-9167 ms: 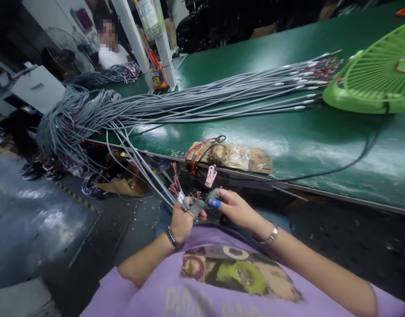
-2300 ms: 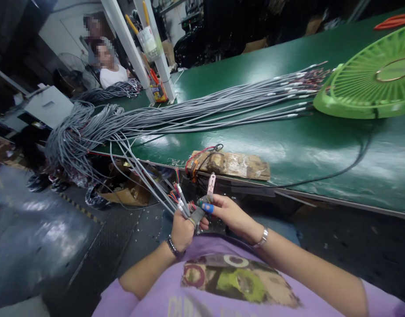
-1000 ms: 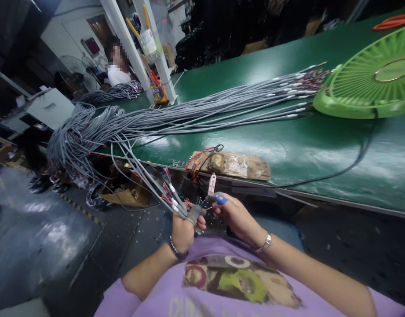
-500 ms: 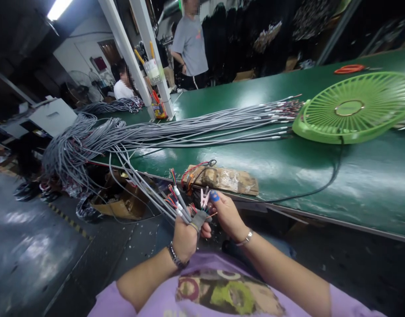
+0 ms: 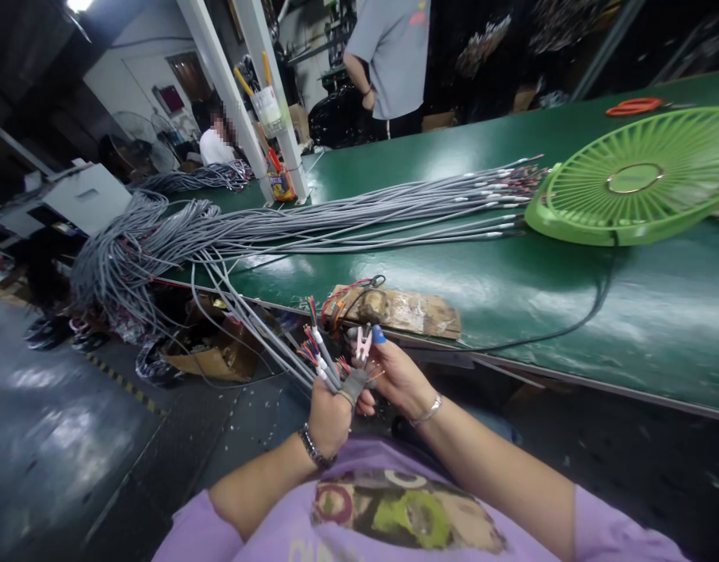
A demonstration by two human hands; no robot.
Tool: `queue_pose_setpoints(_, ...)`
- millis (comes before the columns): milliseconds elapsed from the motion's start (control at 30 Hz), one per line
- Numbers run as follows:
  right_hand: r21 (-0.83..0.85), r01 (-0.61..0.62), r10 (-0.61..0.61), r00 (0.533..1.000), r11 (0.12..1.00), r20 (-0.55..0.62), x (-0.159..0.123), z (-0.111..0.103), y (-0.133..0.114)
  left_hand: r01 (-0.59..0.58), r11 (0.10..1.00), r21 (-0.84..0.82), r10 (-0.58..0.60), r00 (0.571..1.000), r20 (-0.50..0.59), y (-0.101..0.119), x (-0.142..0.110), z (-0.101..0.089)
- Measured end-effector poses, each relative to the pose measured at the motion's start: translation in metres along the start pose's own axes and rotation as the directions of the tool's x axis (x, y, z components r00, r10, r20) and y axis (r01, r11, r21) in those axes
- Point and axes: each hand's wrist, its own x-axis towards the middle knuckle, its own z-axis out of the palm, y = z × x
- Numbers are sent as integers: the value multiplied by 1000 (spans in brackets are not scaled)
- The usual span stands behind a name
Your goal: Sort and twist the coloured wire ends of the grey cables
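My left hand (image 5: pixel 331 414), with a grey covering on its thumb, is closed around several grey cables (image 5: pixel 289 365). Their ends fan out into thin coloured wires (image 5: pixel 310 343) above the fist. My right hand (image 5: pixel 400 373) is close beside it, its fingers curled in by loose wire strands. Blue tape wraps the right thumb, whose tip is against or just beside a pink clip (image 5: pixel 364 343). What lies between the right fingers is hidden. Behind the hands, a worn wooden block (image 5: pixel 418 314) with red and black leads sits at the bench edge.
A thick bundle of grey cables (image 5: pixel 312 222) runs along the green bench (image 5: pixel 482 289) and hangs off its left end. On the right stands a green fan (image 5: pixel 634 178), with orange-handled scissors (image 5: pixel 634 106) beyond. A cardboard box (image 5: pixel 218 355) is below. Two people are across the bench.
My right hand has shifted slightly inward and its thumb is more upright beside the pink clip. My left hand keeps its hold on the cables. The standing person appears farther right.
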Motion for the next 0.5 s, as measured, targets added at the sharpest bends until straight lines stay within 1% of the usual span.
queue_pose_setpoints(67,21,37,-36,998,999,-60,0,-1,0,3,1000,0,-3,1000,-2,-1,0,-1)
queue_pose_setpoints(133,26,52,-49,995,998,-92,-1,-2,0,0,1000,-9,0,1000,-16,-1,-1,-2)
queue_pose_setpoints(233,20,50,-47,993,999,-106,-4,-3,-2,-13,1000,-8,13,1000,-25,-4,-3,-5)
queue_pose_setpoints(300,10,27,-26,994,1000,-102,-6,-3,-5,-27,1000,3,27,1000,-3,-6,-5,-8)
queue_pose_setpoints(367,-26,15,-17,995,1000,-98,-8,-2,-6,-44,999,3,44,999,14,-8,-6,-10)
queue_pose_setpoints(500,-186,69,-91,990,980,-109,-10,-5,-5,-59,998,-14,59,998,13,-10,-5,-11)
